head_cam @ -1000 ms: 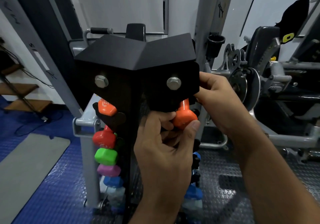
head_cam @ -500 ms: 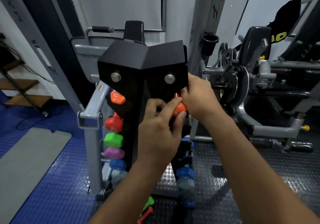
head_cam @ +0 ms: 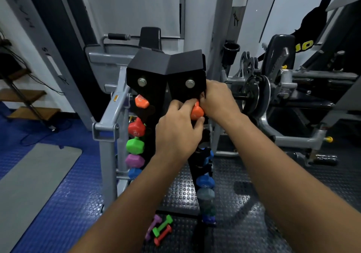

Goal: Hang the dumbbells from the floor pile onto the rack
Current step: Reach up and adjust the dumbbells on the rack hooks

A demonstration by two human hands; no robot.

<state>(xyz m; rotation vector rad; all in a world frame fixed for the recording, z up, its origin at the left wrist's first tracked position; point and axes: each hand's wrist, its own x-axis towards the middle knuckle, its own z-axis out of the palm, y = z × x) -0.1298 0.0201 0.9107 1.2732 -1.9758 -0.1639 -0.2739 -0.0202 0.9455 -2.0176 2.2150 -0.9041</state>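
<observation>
Both forearms reach forward and up, meeting at the rack [head_cam: 166, 71]. The left hand [head_cam: 176, 131] curls its fingers round the orange dumbbell [head_cam: 196, 112]; the right hand [head_cam: 216, 100] grips its far side, under the rack's top plate.

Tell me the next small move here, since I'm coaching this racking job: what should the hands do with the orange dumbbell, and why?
Probably seat it fully in the top right slot, then let go. Both hands, left and right, grip the orange dumbbell just under the rack top plate, so it looks nearly placed. Three dumbbells lie on the floor by the base.
</observation>
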